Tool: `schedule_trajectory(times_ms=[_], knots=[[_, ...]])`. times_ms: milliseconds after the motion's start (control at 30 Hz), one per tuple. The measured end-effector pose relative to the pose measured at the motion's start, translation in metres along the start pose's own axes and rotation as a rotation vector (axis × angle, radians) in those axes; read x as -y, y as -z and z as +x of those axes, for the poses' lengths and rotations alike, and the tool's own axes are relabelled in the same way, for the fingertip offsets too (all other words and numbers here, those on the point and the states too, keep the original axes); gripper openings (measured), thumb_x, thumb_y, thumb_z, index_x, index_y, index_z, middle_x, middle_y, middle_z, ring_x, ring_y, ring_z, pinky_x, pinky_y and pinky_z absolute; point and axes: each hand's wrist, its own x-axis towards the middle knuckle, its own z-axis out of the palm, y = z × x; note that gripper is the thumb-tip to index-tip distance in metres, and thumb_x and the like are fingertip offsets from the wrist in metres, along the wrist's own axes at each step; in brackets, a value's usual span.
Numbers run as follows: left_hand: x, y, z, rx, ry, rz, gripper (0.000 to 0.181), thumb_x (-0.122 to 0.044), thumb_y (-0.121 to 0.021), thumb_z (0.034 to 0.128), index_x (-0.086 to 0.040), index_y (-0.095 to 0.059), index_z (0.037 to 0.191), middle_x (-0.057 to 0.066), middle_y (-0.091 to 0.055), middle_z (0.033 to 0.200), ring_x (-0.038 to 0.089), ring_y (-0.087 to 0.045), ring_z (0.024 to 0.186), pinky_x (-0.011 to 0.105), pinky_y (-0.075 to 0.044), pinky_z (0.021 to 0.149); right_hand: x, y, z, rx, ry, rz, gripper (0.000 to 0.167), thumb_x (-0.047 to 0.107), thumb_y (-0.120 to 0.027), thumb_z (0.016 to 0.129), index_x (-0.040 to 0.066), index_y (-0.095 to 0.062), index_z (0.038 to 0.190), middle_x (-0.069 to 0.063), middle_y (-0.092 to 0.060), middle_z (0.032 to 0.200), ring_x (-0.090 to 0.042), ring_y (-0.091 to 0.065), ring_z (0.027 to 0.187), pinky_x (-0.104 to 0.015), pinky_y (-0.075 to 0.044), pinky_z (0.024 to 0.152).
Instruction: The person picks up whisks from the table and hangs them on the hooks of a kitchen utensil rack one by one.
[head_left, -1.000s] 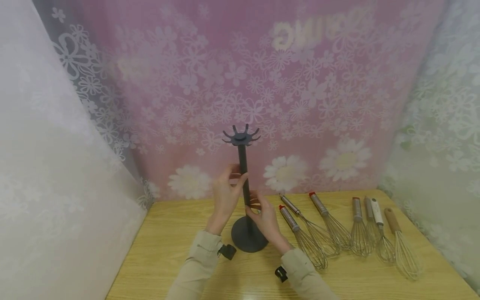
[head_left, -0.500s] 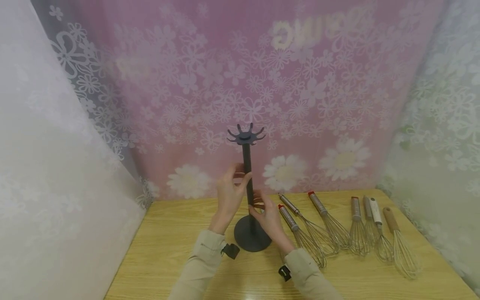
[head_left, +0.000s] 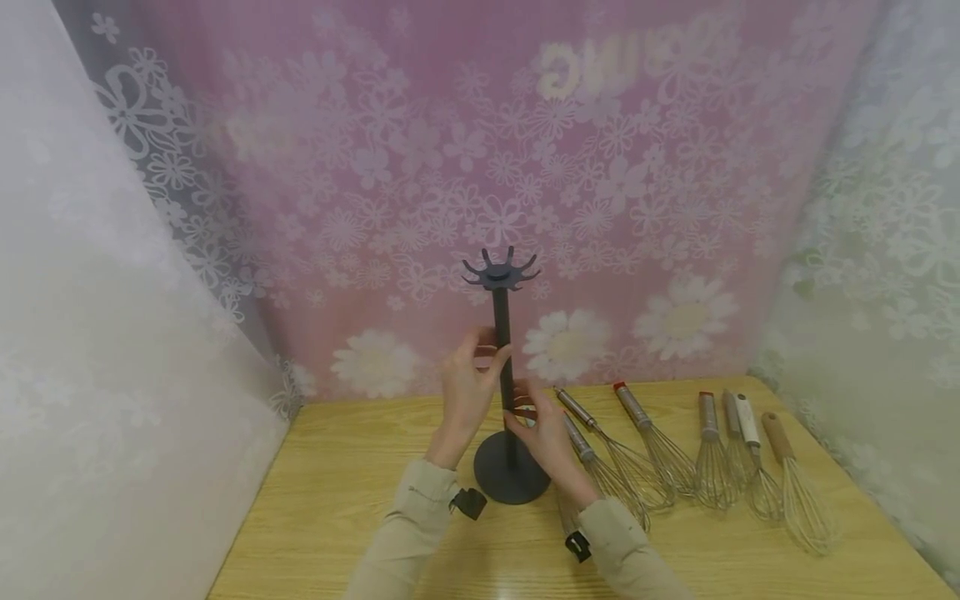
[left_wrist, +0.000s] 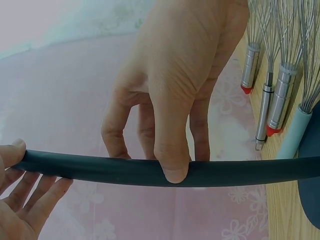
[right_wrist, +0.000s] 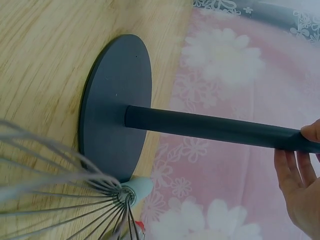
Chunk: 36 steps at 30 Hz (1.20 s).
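Note:
A dark utensil stand point(head_left: 512, 475) stands upright, a ring of curved hooks at its top and a round base on the table. My left hand point(head_left: 468, 392) grips the pole around its middle, thumb in front and fingers behind. Lower down, my right hand point(head_left: 549, 433) holds the same pole between thumb and fingers. In the left wrist view the right hand point(left_wrist: 175, 75) crosses the pole, while the left hand's fingers point(left_wrist: 45, 200) wrap its upper part at the left edge. The right wrist view has the right hand point(right_wrist: 300, 185) at the edge, above the base point(right_wrist: 117, 110).
Several whisks lie on the wooden table point(head_left: 337, 483) to the right, including a white-handled one point(head_left: 747, 421) and a wooden-handled one point(head_left: 777, 437). A whisk with a turquoise handle point(right_wrist: 141, 189) lies close beside the base. Flowered curtains point(head_left: 420, 167) enclose the table's back and sides.
The stand has shifted a little to the right, with both hands moving along on its pole. Their hold looks the same. The whisks have stayed in place.

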Motion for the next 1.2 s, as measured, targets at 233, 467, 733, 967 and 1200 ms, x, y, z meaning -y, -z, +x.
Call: schedule_trajectory(times_ms=[233, 467, 733, 967, 1200], knots=[[-0.002, -0.002, -0.001, 0.011, 0.001, 0.008, 0.027, -0.028, -0.075, 0.0939, -0.008, -0.068, 0.111, 0.009, -0.073, 0.098, 0.022, -0.074, 0.086, 0.027, -0.061, 0.065, 0.008, 0.008, -0.001, 0.03, -0.037, 0.0, 0.044, -0.011, -0.075, 0.085, 0.004, -0.063, 0.125, -0.021, -0.066, 0.11, -0.041, -0.069, 0.097, -0.049, -0.061, 0.08], [-0.003, -0.005, -0.003, 0.001, -0.003, 0.015, 0.025, -0.023, -0.077, 0.092, -0.008, -0.068, 0.11, 0.008, -0.074, 0.097, 0.021, -0.075, 0.084, 0.027, -0.061, 0.064, 0.012, 0.011, -0.003, 0.032, -0.015, -0.006, 0.045, -0.013, -0.074, 0.085, 0.003, -0.062, 0.125, -0.021, -0.067, 0.109, -0.039, -0.07, 0.095, -0.041, -0.062, 0.079], [-0.004, -0.005, -0.004, 0.034, 0.026, -0.01, 0.027, -0.025, -0.076, 0.0932, -0.01, -0.067, 0.114, 0.008, -0.074, 0.099, 0.021, -0.074, 0.087, 0.027, -0.061, 0.067, 0.018, 0.016, -0.004, 0.032, 0.026, 0.004, 0.045, -0.016, -0.073, 0.084, -0.004, -0.061, 0.125, -0.027, -0.067, 0.106, -0.044, -0.069, 0.093, -0.051, -0.06, 0.077], [-0.002, -0.005, -0.003, 0.056, 0.022, -0.016, 0.026, -0.018, -0.076, 0.093, -0.01, -0.066, 0.115, 0.008, -0.072, 0.101, 0.022, -0.074, 0.09, 0.025, -0.061, 0.069, 0.001, 0.017, -0.002, 0.063, -0.061, -0.004, 0.046, -0.006, -0.076, 0.087, 0.01, -0.062, 0.128, -0.016, -0.069, 0.108, -0.034, -0.07, 0.099, -0.042, -0.061, 0.083], [0.001, -0.002, -0.004, 0.1, 0.003, -0.004, 0.026, -0.018, -0.072, 0.0961, -0.007, -0.065, 0.118, 0.01, -0.072, 0.105, 0.024, -0.074, 0.094, 0.029, -0.062, 0.072, 0.0, 0.017, -0.003, 0.063, -0.05, 0.029, 0.046, -0.004, -0.077, 0.087, 0.007, -0.062, 0.129, -0.02, -0.068, 0.107, -0.04, -0.069, 0.1, -0.047, -0.06, 0.084]])
